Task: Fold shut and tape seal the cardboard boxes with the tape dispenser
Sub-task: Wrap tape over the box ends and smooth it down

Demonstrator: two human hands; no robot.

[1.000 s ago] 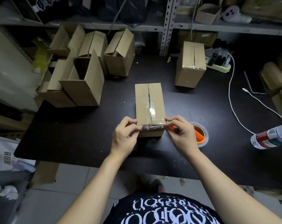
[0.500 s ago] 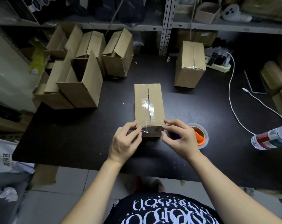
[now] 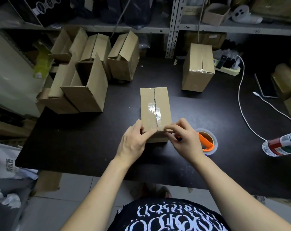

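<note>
Flat-fingered, the left hand (image 3: 133, 144) presses on the near top edge of the box (image 3: 147, 104) and holds nothing, its fingers laid along the edge where the clear tape (image 3: 156, 112) turns over it. Just beside it, the right hand (image 3: 183, 139) has bent fingers at the near right corner with its fingertips on the edge, and I cannot tell whether they pinch the tape's end or only rub it down. That box stands in the middle of the dark table (image 3: 74, 147) with its flaps folded shut. The tape's shine shows on the near half of the centre seam, and the far half is hard to judge. The likeliest trouble, as I judge it, is a crease or a lifted end on the front face if the two hands press unevenly. The film already looks wrinkled near the edge. A hard push could also slide the light box away across the smooth top. The right wrist sits close to the tape dispenser (image 3: 206, 142), so a careless sweep might knock it. Counting across, there are five open boxes (image 3: 84, 90) clustered at the left, one box under the hands and one sealed box (image 3: 198, 67) behind it to the right. Further right lie one tape dispenser, one white cable (image 3: 239, 97) and one bottle (image 3: 281, 145) lying at the right edge.
</note>
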